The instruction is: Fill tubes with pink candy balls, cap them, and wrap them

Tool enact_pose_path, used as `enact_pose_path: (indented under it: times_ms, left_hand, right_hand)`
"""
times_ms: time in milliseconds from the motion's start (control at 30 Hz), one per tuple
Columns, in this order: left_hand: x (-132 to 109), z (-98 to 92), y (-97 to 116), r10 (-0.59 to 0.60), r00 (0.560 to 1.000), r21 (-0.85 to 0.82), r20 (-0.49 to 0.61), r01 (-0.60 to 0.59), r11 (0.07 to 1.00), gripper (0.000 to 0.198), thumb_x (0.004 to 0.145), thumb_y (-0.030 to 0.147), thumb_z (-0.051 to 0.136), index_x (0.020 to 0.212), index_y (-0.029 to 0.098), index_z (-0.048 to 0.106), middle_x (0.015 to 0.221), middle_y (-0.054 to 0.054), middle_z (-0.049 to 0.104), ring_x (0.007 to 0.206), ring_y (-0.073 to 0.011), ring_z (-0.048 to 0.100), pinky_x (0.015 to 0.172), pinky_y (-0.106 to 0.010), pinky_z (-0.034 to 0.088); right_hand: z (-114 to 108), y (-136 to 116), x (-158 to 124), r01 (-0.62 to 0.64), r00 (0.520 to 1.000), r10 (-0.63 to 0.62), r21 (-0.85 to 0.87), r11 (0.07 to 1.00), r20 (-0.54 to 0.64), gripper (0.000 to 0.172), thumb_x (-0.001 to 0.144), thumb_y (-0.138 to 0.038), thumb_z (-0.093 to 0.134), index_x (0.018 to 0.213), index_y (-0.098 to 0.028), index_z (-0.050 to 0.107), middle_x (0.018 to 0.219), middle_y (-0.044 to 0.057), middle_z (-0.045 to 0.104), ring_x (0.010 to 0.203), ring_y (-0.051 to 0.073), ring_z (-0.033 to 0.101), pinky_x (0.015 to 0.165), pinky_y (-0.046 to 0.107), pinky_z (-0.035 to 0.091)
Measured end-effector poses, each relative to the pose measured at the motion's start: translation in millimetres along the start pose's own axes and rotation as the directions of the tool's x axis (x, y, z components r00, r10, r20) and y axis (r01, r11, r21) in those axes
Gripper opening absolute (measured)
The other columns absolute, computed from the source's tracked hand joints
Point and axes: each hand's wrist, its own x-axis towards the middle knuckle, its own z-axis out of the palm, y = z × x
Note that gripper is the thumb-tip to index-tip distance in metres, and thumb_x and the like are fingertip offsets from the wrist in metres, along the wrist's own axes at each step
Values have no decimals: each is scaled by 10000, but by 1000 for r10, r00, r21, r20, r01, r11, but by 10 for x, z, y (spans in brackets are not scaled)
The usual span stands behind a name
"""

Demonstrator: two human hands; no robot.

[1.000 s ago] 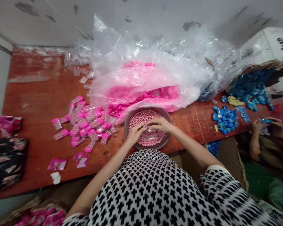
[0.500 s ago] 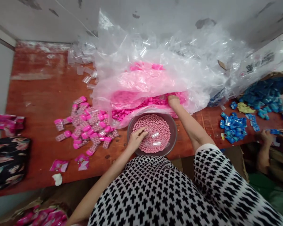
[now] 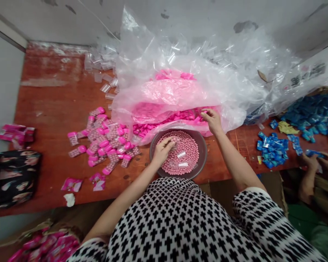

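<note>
A dark round bowl [image 3: 200,163] full of small pink beads stands at the near edge of the red-brown table [image 3: 51,109]. My left hand [image 3: 162,150] is over the bowl's left side, fingers curled round a small clear tube filled with beads. My right hand [image 3: 212,120] is at the mouth of the big clear plastic bag [image 3: 180,72], fingers pinched on a pink cap from the heap of pink caps [image 3: 166,122]. Two empty clear tubes [image 3: 182,159] lie on the beads.
A pile of filled, pink-capped tubes [image 3: 105,140] lies left of the bowl. Empty clear tubes [image 3: 105,78] lie at the back. Blue packets [image 3: 273,149] are on the right, where another person's hands [image 3: 315,163] work. Pink sachets [image 3: 82,183] lie near the front edge.
Both hands were together over the bowl. My right hand went up to the pink caps in the bag and now draws back a little; my left hand stays in the bowl with the tube.
</note>
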Motion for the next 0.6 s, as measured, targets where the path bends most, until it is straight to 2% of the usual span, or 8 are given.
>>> enact_pose_path:
  times_ms: [67, 100, 200, 300, 367, 500, 600]
  left_hand:
    - [11, 94, 48, 27, 1000, -75, 6, -26, 997, 465, 708, 447, 679, 1079, 171, 634, 1171, -107, 642, 992, -233, 642, 792, -375, 568]
    - [10, 140, 71, 45, 999, -113, 1, -44, 993, 470, 709, 440, 681, 1094, 175, 625, 1203, -107, 624, 1009, -230, 635, 791, -365, 569]
    - [-25, 256, 134, 97, 995, -202, -2, -96, 975, 453, 710, 425, 689, 1088, 188, 614, 1247, -91, 596, 1033, -220, 625, 785, -344, 572]
    - [-103, 314, 169, 115, 993, -228, 2, -111, 967, 432, 707, 441, 690, 1046, 183, 614, 1160, -78, 642, 995, -211, 638, 802, -353, 568]
    - [-160, 323, 164, 114, 993, -213, -2, -112, 970, 432, 707, 451, 687, 1033, 178, 611, 1106, -77, 663, 977, -208, 644, 825, -362, 561]
    - [-240, 317, 115, 123, 992, -198, -10, -122, 973, 436, 698, 446, 696, 1027, 175, 604, 1078, -74, 668, 973, -217, 646, 848, -397, 548]
    - [-279, 308, 99, 136, 991, -192, -2, -134, 972, 431, 707, 441, 689, 1035, 175, 604, 1056, -71, 673, 969, -218, 647, 855, -411, 544]
  right_hand:
    - [33, -169, -247, -64, 998, 64, 273, 960, 7, 287, 709, -379, 669, 928, -201, 617, 756, -10, 624, 655, 125, 585, 708, 324, 529]
    - [67, -256, -384, -84, 996, 83, 357, 930, 16, 284, 670, -359, 712, 889, -204, 619, 761, -16, 630, 653, 118, 593, 711, 317, 535]
    - [201, -476, -782, -106, 994, 83, 460, 882, 70, 295, 617, -328, 768, 838, -203, 618, 835, -4, 658, 697, 120, 620, 733, 309, 541]
    - [330, -593, -1081, -77, 995, 43, 412, 908, 91, 296, 609, -353, 778, 790, -199, 602, 861, 11, 665, 743, 137, 627, 739, 310, 540]
    - [385, -624, -1205, -39, 993, 0, 326, 945, 118, 305, 632, -367, 765, 838, -206, 608, 855, 15, 666, 775, 148, 630, 749, 311, 536]
    - [426, -656, -1312, 48, 970, -97, 215, 975, 222, 383, 702, -379, 716, 1042, -232, 622, 966, 29, 679, 877, 177, 639, 823, 338, 522]
    - [421, -689, -1331, 68, 960, -116, 192, 979, 253, 373, 733, -393, 685, 1073, -247, 638, 1055, 27, 676, 952, 199, 635, 874, 364, 507]
